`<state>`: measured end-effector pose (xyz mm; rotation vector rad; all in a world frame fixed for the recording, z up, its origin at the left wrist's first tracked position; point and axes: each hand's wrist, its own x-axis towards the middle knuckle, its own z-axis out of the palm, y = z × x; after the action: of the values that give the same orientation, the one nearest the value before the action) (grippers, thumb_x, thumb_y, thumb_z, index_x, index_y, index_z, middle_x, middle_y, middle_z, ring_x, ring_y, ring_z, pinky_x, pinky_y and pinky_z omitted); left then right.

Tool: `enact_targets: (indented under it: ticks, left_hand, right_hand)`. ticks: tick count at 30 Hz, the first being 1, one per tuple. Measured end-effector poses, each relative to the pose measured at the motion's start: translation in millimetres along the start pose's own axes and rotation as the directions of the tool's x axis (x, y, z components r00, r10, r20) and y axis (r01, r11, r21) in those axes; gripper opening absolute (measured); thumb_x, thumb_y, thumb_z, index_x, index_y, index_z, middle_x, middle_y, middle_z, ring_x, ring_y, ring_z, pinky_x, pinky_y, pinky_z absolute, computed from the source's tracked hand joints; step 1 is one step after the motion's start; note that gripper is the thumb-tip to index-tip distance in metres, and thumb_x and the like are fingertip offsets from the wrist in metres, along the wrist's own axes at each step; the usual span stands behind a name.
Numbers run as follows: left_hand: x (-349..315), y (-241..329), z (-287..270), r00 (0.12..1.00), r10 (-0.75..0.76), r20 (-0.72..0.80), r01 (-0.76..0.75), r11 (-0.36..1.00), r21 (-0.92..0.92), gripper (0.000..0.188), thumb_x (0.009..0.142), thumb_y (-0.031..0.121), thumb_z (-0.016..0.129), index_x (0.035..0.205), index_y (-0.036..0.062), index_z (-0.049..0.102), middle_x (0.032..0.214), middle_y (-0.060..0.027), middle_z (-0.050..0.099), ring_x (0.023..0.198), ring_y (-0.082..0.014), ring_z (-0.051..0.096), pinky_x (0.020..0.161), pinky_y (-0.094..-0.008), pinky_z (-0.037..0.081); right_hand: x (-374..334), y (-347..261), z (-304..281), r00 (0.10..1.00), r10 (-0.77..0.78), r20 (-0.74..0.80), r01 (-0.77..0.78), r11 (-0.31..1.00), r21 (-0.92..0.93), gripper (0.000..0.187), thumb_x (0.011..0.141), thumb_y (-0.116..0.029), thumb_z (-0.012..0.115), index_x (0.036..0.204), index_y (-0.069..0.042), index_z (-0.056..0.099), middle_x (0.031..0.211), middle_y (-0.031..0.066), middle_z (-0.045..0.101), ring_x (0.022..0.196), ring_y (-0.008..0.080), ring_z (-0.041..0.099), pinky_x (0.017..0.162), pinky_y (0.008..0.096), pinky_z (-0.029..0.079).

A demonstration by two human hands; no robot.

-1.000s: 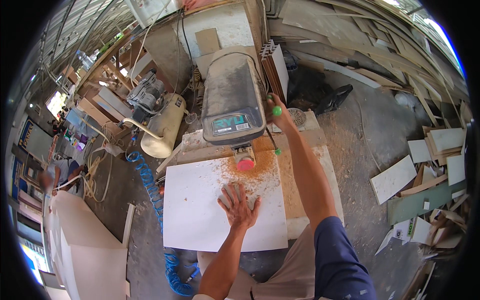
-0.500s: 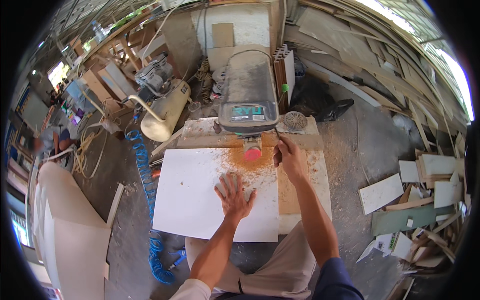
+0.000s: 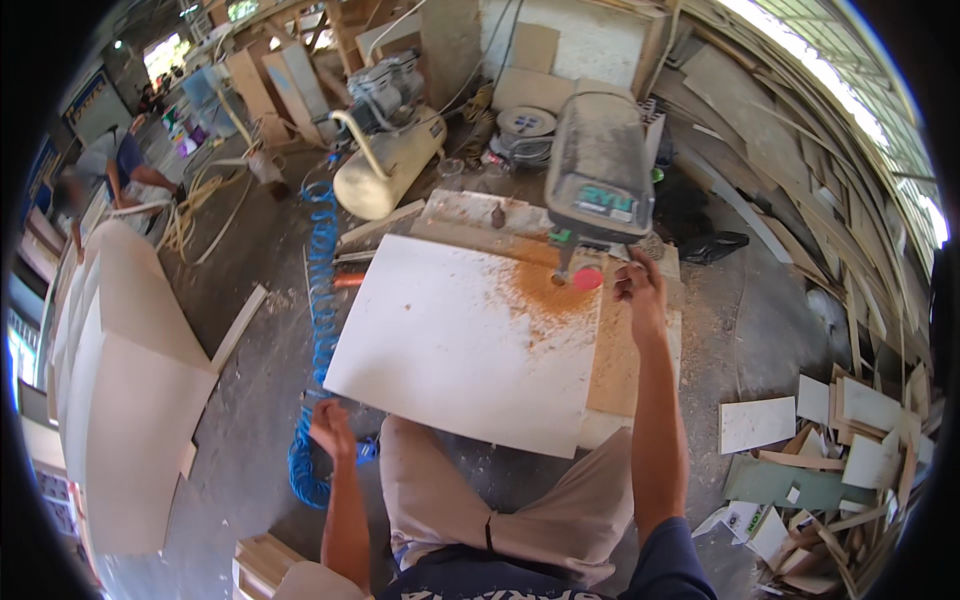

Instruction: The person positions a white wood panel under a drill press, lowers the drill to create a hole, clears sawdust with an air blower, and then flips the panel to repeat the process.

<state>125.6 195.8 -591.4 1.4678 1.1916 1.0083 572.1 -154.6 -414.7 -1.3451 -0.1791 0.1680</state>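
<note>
A large white board (image 3: pixel 440 330) lies on the wooden table of a drill press (image 3: pixel 600 150), with orange-brown sawdust (image 3: pixel 545 300) heaped round the drilling spot. A round red piece (image 3: pixel 587 278) shows beside the drill bit, under the head. My right hand (image 3: pixel 642 285) has its fingers curled at the drill press lever (image 3: pixel 620 252). Off the board's near left corner, my left hand (image 3: pixel 333 428) is held with bent fingers beside the blue coiled hose (image 3: pixel 322 340). What those fingers hold, if anything, I cannot make out. A blue air gun (image 3: pixel 367 450) lies close by.
A cream air compressor (image 3: pixel 385 170) stands beyond the board. Stacked boards and offcuts (image 3: pixel 840 430) line the right side. Large pale curved panels (image 3: pixel 140 400) stand at left, another person (image 3: pixel 120 175) behind them. A wooden box-like piece (image 3: pixel 265 565) sits at lower left.
My left hand has come off the white board and moved left to beside the hose. My right hand stays at the lever. The head view has shifted left.
</note>
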Motion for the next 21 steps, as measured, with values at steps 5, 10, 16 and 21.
enact_targets:
  ticks: [5, 10, 16, 21]
  left_hand:
    - [-38, -103, -102, 0.881, -0.23, 0.414, -0.357, 0.252, 0.9, 0.08, 0.079, 0.018, 0.078, 0.15, 0.0111, 0.04, 0.141, -0.0227, 0.053, 0.131, -0.0399, 0.052, 0.108, -0.0599, 0.04]
    - [-37, -152, -97, 0.738, -0.402, 0.542, -0.491, 0.231, 0.84, 0.096, 0.08, 0.019, 0.078, 0.16, 0.0136, 0.026, 0.141, -0.0206, 0.052, 0.134, -0.0389, 0.05, 0.113, -0.0593, 0.036]
    - [-12, -171, -110, 0.742, -0.481, 0.466, -0.353, 0.31, 0.883, 0.088, 0.085, 0.014, 0.071, 0.159, 0.0144, 0.025, 0.14, -0.019, 0.056, 0.137, -0.0379, 0.048, 0.112, -0.0594, 0.04]
    - [-13, -145, -122, 0.697, -0.507, 0.508, -0.413, 0.295, 0.862, 0.079, 0.088, 0.019, 0.069, 0.158, 0.0161, 0.032, 0.136, -0.0241, 0.058, 0.132, -0.0422, 0.053, 0.108, -0.0549, 0.044]
  right_hand:
    - [2, 3, 10, 1.0, 0.003, -0.012, -0.003, 1.0, -0.012, 0.037, 0.103, -0.017, 0.054, 0.136, -0.001, 0.054, 0.085, 0.0053, 0.063, 0.065, 0.0129, 0.06, 0.059, 0.0297, 0.047]
    - [1, -3, 5, 0.999, 0.039, 0.007, -0.038, 0.994, -0.098, 0.041, 0.103, -0.023, 0.056, 0.139, -0.004, 0.056, 0.092, 0.0052, 0.065, 0.071, 0.0134, 0.061, 0.065, 0.0312, 0.049]
    - [7, -14, 18, 0.997, 0.072, 0.036, -0.065, 0.982, -0.176, 0.044, 0.102, -0.025, 0.06, 0.14, -0.003, 0.055, 0.091, 0.0059, 0.065, 0.068, 0.0137, 0.061, 0.062, 0.0304, 0.049]
    - [6, 2, 4, 1.0, -0.006, -0.01, 0.004, 0.987, -0.161, 0.044, 0.102, -0.025, 0.06, 0.139, -0.002, 0.055, 0.09, 0.0058, 0.065, 0.068, 0.0139, 0.06, 0.061, 0.0306, 0.048]
